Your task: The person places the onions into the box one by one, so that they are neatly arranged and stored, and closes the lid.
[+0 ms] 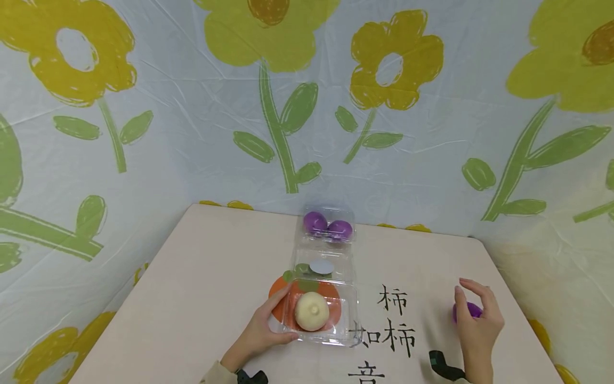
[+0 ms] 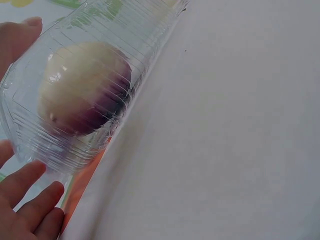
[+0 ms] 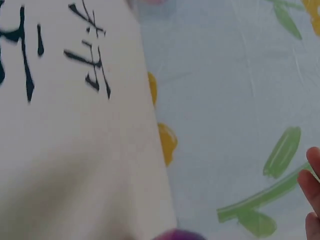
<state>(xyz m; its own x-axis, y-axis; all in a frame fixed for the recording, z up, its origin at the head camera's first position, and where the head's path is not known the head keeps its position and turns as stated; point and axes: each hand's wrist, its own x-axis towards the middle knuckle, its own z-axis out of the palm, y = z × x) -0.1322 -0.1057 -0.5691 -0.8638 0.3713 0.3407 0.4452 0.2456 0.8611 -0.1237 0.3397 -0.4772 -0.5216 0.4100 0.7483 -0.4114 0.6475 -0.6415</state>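
Observation:
A long clear plastic clamshell box (image 1: 352, 298) lies opened out on the table. My left hand (image 1: 268, 322) grips its near left corner, thumb on the front side and fingers along the left side. In this near part sits a round cream thing (image 1: 312, 311) with a small nub on top; the left wrist view shows dark purple on its lower side. At the box's far end are two shiny purple round things (image 1: 315, 223). Over at the right, my right hand (image 1: 479, 328) curves loosely around another purple round thing (image 1: 474, 310) on the table, partly hidden behind the fingers.
The pale tabletop (image 1: 220, 250) carries black written characters (image 1: 395, 333) between the hands and an orange fruit print (image 1: 278, 290) under the box. A white oval (image 1: 321, 266) shows at the box's middle. Flower-patterned cloth (image 1: 182, 106) hangs behind and around the table.

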